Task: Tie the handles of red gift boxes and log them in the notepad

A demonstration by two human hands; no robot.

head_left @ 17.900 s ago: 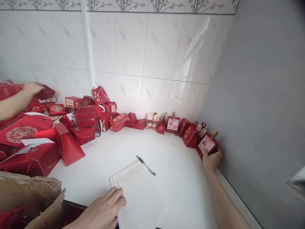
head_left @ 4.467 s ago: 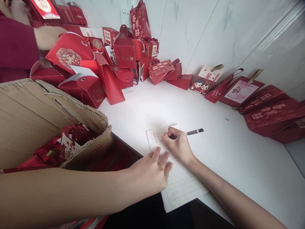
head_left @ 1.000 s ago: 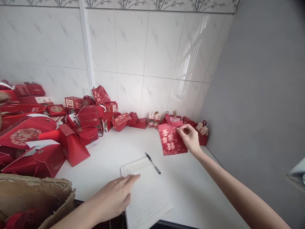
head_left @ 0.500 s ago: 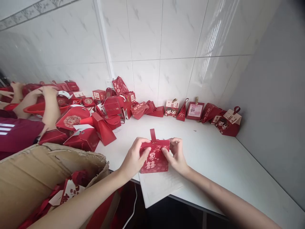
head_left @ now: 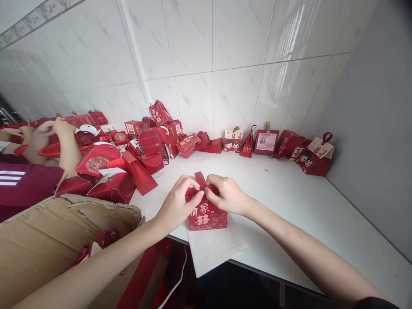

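Observation:
A red paper gift box with pale Chinese characters stands upright near the table's front edge, over some white paper sheets. My left hand pinches the box's top edge on the left. The fingers of my right hand are closed at the top middle, where the red strap handle loops up between both hands. My fingertips nearly meet there and hide part of the top edge and the strap's end.
Piled red gift boxes cover the table's left side; more, including a pyramid-shaped box, line the tiled wall. A cardboard carton holding red items stands at left front. A co-worker's arms are at far left.
My right hand has moved left from the box's right side to its top middle. The strap, upright before, now bends into a loop between my fingers. The view has shifted slightly.

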